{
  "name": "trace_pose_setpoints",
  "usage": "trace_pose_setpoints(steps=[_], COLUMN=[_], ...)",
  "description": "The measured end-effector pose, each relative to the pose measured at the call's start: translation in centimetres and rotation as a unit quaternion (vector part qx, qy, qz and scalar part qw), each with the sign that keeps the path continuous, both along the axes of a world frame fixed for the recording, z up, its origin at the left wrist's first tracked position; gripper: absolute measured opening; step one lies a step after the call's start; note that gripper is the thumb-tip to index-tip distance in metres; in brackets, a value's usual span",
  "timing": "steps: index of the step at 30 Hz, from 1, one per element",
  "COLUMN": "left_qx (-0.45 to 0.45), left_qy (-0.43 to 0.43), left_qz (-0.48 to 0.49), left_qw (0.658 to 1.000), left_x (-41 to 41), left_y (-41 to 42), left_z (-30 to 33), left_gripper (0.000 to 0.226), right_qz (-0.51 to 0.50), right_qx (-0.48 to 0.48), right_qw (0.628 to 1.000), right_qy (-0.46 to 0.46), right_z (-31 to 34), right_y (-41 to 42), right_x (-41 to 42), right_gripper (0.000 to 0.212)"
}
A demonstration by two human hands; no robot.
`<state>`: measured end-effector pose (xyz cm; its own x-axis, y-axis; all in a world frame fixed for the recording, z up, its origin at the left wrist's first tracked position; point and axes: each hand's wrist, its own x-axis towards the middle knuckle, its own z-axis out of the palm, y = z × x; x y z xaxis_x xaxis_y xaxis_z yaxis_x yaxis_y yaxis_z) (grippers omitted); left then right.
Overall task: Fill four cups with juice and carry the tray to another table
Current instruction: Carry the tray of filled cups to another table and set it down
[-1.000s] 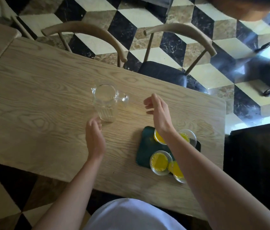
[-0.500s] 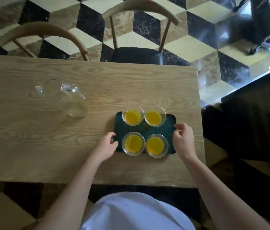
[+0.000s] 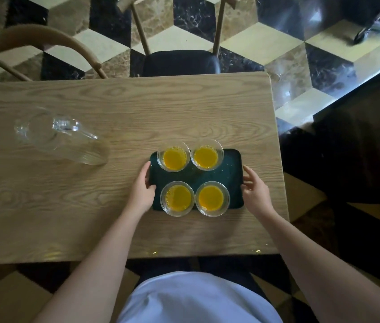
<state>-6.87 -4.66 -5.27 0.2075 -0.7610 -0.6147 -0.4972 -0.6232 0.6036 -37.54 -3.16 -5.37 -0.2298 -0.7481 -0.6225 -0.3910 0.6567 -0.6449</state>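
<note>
A dark green tray lies on the wooden table near its right end. Several clear cups of orange juice stand on it in two rows, such as the far left cup and the near right cup. My left hand grips the tray's left edge, thumb on the rim. My right hand holds the right edge, fingers curled around it. An empty glass pitcher stands on the table to the left, apart from both hands.
Two wooden chairs stand across the table, one with a dark seat straight ahead, one at the far left. The floor has a black, cream and brown cube pattern. A dark piece of furniture stands right of the table.
My hands left the pitcher area and came down to the tray's two sides, closing on its edges. The view swung right, so the tray sits centred.
</note>
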Motion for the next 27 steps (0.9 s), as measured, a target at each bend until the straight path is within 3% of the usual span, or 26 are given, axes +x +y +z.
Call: trace_pose_setpoints(steps=[3,8,17,27], left_qx=[0.016,0.051,0.042,0.047], left_qy=[-0.002,0.016,0.104,0.111], left_qz=[-0.046,-0.083,0.028,0.059], left_qw=[0.999,0.995,0.993,0.991], left_x=[0.4,1.8,1.8,1.6], left_y=[0.4,0.5,0.4,0.2], left_z=[-0.4,-2.0,-2.5,-1.4], left_gripper=[0.083,0.091,0.089,0.087], right_qz=[0.018,0.041,0.035,0.049], right_qx=[-0.025,-0.039,-0.026,-0.024], right_qw=[0.999,0.998,0.999,0.998], right_qy=[0.013,0.022,-0.004,0.015], right_z=[-0.7,-2.0,-2.3,-1.4], right_y=[0.4,0.8,0.3,0.0], right_x=[0.0,0.0,0.1,0.2], right_gripper=[0.081,0.08,0.095,0.09])
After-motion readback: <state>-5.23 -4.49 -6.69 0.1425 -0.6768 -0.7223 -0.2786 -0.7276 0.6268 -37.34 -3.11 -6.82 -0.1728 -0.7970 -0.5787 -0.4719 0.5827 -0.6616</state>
